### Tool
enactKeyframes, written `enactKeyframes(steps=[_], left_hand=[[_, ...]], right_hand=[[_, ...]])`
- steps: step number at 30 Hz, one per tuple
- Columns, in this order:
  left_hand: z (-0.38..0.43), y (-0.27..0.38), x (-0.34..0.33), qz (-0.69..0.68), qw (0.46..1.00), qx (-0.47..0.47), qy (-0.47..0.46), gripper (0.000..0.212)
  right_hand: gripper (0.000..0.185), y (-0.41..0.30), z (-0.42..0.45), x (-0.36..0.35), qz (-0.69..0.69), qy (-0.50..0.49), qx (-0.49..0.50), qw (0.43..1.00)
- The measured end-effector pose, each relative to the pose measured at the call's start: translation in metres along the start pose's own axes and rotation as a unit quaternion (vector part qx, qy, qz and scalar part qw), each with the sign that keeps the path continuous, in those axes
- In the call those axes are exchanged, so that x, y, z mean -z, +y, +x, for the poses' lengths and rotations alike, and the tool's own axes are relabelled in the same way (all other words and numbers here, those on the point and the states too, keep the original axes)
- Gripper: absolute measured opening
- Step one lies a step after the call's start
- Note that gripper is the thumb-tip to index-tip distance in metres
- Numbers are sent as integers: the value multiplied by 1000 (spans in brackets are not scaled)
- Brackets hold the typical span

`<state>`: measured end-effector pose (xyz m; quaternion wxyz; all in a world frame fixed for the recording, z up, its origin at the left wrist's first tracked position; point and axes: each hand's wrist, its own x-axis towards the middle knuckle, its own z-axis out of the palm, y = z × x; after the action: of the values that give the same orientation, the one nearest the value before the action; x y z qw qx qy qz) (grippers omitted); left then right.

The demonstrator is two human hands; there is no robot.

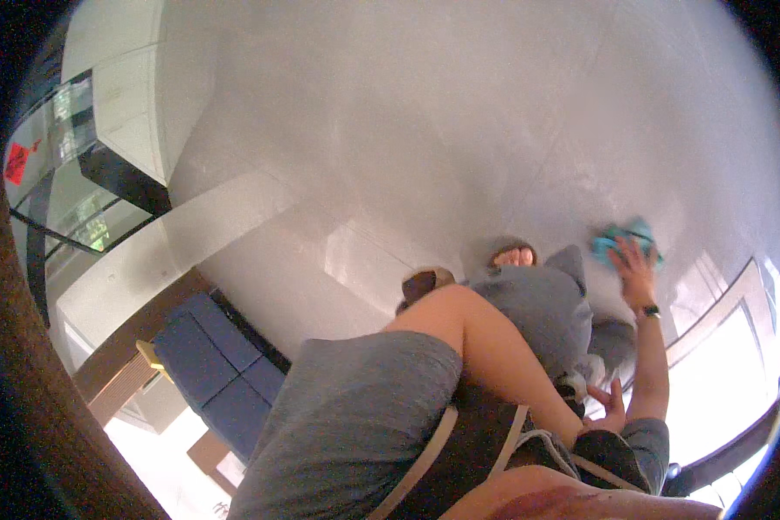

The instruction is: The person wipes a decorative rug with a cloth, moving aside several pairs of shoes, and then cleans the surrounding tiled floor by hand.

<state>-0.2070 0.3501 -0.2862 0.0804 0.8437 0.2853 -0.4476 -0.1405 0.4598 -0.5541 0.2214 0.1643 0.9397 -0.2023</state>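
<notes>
On the grey floor (429, 130) lies a crumpled teal cloth (621, 237). My right hand (634, 273) presses down on it with the fingers spread, slightly blurred; a dark-banded wristwatch (650, 311) is on that wrist. My left arm (481, 325) bends at the elbow across my body. Its hand, my left hand (606, 411), lies low beside my right forearm, fingers apart and nothing visible in it; part of it is hidden. My grey-trousered knee (539, 302) is bent beneath me, with toes showing in a sandal (515, 255).
A dark blue cushioned seat (214, 364) stands at the lower left. Beyond it are a pale wall section (130, 97) and black-framed glass (71, 169) with a red paper (17, 164) on it. A bright, light-framed opening or panel (734, 344) is at the right.
</notes>
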Motion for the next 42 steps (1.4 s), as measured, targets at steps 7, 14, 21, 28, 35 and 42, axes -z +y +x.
enactKeyframes(steps=[7, 14, 21, 28, 35, 42], left_hand=[[8, -10, 1, -85, 992, 36, 86, 29], [18, -40, -17, -259, 943, 24, 207, 28], [27, -66, -20, -320, 903, -42, 283, 28], [79, -244, -59, -580, 731, -8, 359, 29], [101, -305, -272, -639, 650, 409, -48, 77], [115, -256, -315, -424, 801, 420, -49, 78]], right_hand=[[58, 134, 14, -20, 41, 332, -490, 805], [52, 49, 170, 43, 32, 319, -560, 764], [55, -95, 83, 12, 122, 143, -91, 978], [47, -75, -182, -8, 225, 157, -531, 802], [40, -75, -315, 220, 672, 514, -386, 368], [40, -144, -220, 395, 771, 513, -215, 311]])
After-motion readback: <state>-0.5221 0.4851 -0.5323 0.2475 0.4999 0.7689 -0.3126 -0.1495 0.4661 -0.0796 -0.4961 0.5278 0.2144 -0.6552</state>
